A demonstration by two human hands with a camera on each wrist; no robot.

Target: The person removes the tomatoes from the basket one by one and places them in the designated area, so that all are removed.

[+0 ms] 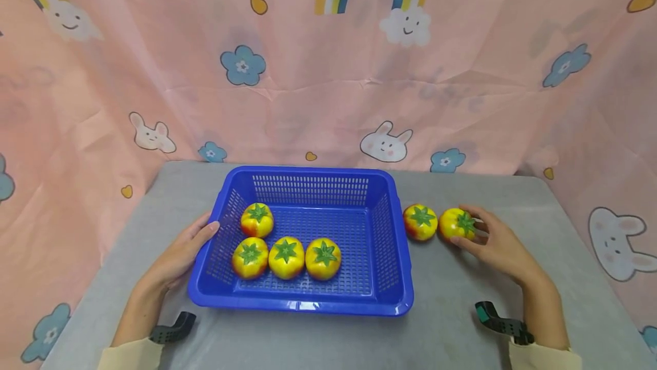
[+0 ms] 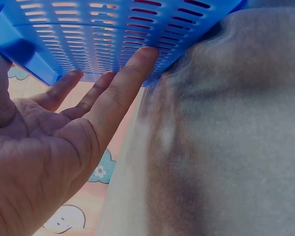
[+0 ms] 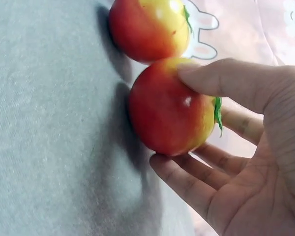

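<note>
A blue plastic basket (image 1: 303, 306) with slotted walls sits on the table, and several yellow-red tomatoes with green star-shaped leaves lie in its left and front part. My left hand (image 1: 182, 247) holds the basket's left side, thumb over the rim and fingers against the outer wall (image 2: 103, 44). To the right of the basket, my right hand (image 1: 495, 242) grips a tomato (image 3: 169, 110) between thumb and fingers, low over the table. A second tomato (image 1: 420, 222) lies between that one and the basket's right wall.
The grey-covered table (image 1: 441, 324) extends in front of the basket and to both sides. A pink printed curtain (image 1: 308, 96) hangs behind the table and along its sides. Each wrist wears a black strap, such as the right one (image 1: 500, 322).
</note>
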